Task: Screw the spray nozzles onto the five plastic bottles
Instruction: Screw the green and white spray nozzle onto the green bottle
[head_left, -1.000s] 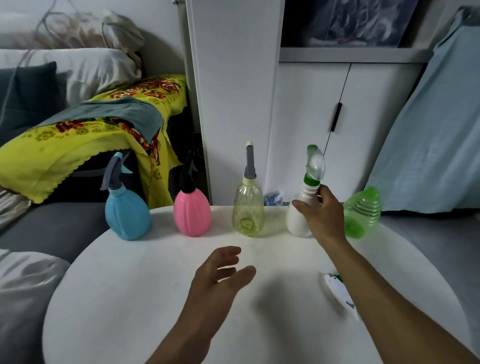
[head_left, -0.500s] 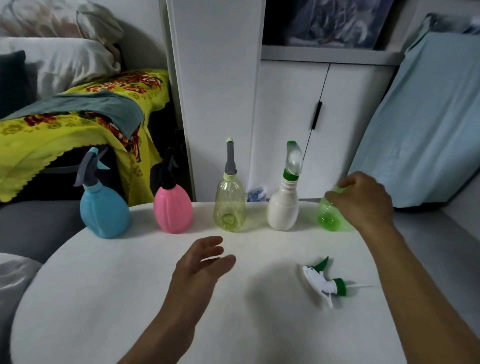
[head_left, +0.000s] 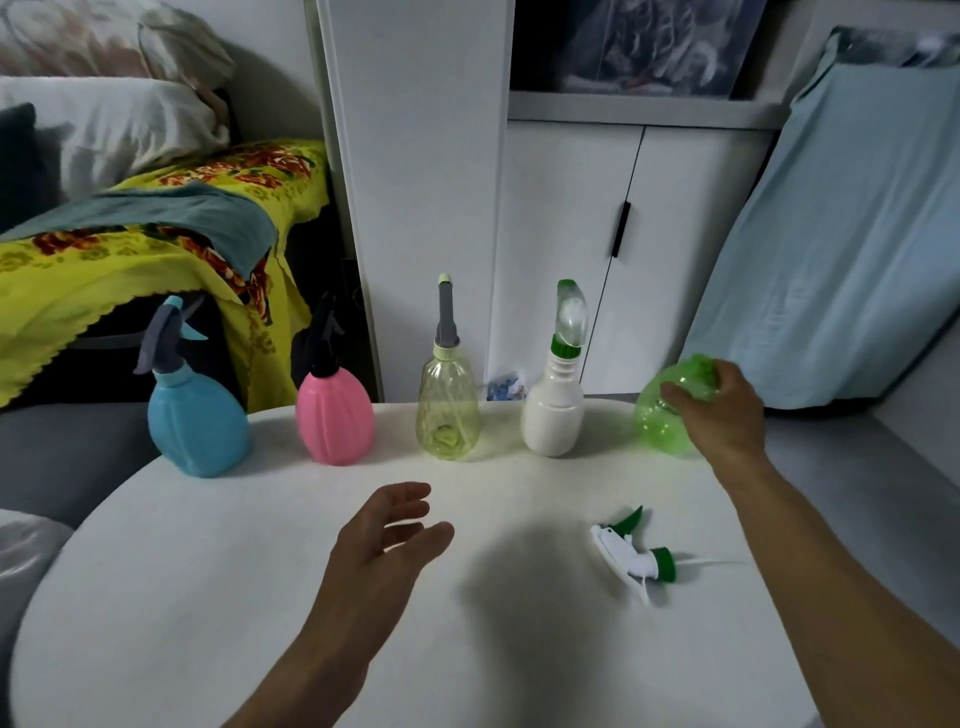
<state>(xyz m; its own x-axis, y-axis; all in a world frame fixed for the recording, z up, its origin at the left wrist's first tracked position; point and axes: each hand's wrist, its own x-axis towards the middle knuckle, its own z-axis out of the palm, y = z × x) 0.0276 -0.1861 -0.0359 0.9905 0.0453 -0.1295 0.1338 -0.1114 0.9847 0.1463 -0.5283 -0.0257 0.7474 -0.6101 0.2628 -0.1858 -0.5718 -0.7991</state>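
Along the far edge of the round white table (head_left: 156, 597) stand a blue bottle (head_left: 195, 421), a pink bottle (head_left: 335, 421), a clear yellow bottle (head_left: 448, 415) and a white bottle (head_left: 553, 415), each with a nozzle on top. At the far right, my right hand (head_left: 722, 415) grips a clear green bottle (head_left: 662, 418) that has no nozzle. A loose white and green spray nozzle (head_left: 636, 556) lies on the table below that hand. My left hand (head_left: 384, 545) hovers over the table's middle, fingers apart, holding nothing.
A white cabinet (head_left: 561, 234) stands right behind the table. A sofa with a yellow flowered blanket (head_left: 104, 270) and pillows is at the left. A light blue cloth (head_left: 831, 234) hangs at the right. Grey cushions flank the table.
My right hand let go of the white bottle, moved right and took hold of the green bottle. The view shifted, showing the loose nozzle in full. My left hand barely moved.
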